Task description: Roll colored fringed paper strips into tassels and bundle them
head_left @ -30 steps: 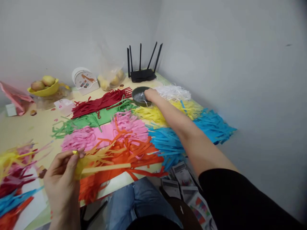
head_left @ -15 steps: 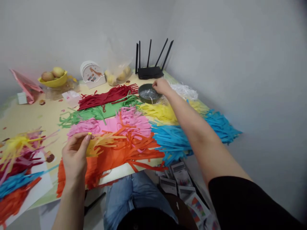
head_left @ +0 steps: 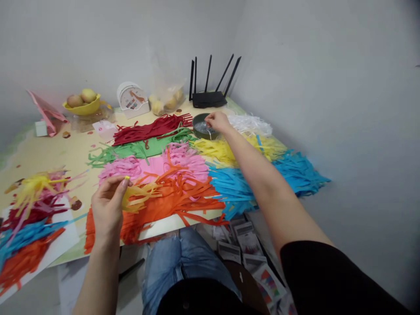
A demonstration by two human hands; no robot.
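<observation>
My left hand (head_left: 110, 201) pinches a yellow fringed paper strip (head_left: 139, 197), whose tails hang over the orange fringed paper (head_left: 157, 210). My right hand (head_left: 216, 122) reaches over a round dark green bowl (head_left: 201, 127) with small clear pieces in it; its fingers are closed at the fingertips, and what they hold, if anything, is too small to name. Between the hands lie pink (head_left: 151, 167), green (head_left: 151, 148) and dark red (head_left: 147, 131) fringed papers. Yellow (head_left: 213, 151) and blue (head_left: 229, 186) fringes lie under my right forearm, with white strips (head_left: 251, 124) beyond.
A black router (head_left: 209, 99), a bag of fruit (head_left: 167, 103), a white giraffe holder (head_left: 133, 103) and a yellow fruit bowl (head_left: 83, 107) stand at the back. Colourful tassels (head_left: 33, 227) lie at the left. Packets (head_left: 249, 243) are below the table edge.
The view has shifted slightly, so the table's things sit further right. My right hand has moved a little left over the bowl, its fingertips now further over the inside. My left hand keeps its pinch.
</observation>
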